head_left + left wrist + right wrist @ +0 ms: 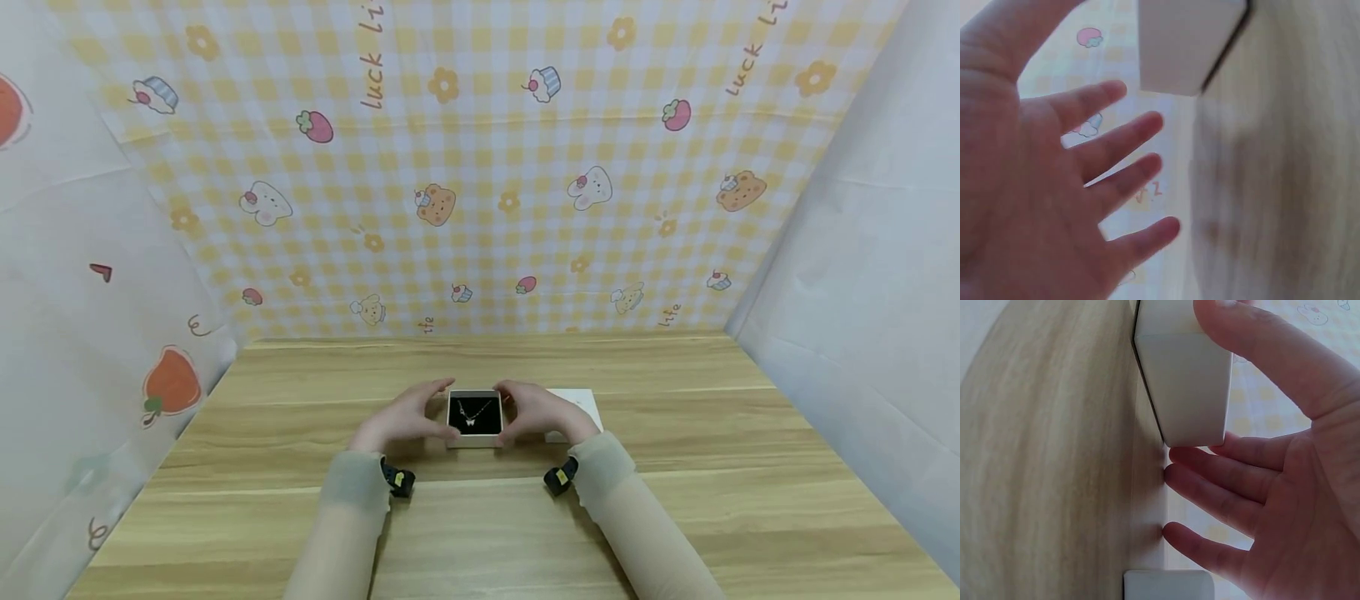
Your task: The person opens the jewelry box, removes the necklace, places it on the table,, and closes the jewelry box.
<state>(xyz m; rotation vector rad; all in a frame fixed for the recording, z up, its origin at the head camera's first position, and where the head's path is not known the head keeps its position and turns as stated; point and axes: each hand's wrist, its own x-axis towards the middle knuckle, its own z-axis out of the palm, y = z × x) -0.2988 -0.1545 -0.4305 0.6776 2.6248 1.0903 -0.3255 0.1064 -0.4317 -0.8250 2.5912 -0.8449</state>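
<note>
A small open jewellery box [474,442] stands on the table, its near side toward me. Inside, a fine necklace [470,416] with a butterfly-shaped pendant lies on a black insert. My right hand [542,410] holds the box at its right end, thumb on the near corner and index fingertip at the far one. In the right wrist view, the other right fingers [1210,487] extend beneath the box's end. At the left end, my left hand [405,417] has its thumb by the near corner, while its spread fingers [1125,147] stand apart from the box.
A white box lid [581,402] lies on the table to the right, partly behind my right hand and wrist. The wood-grain table [480,533] meets a yellow checked cloth [480,150] at its back, with pale sheets on both sides.
</note>
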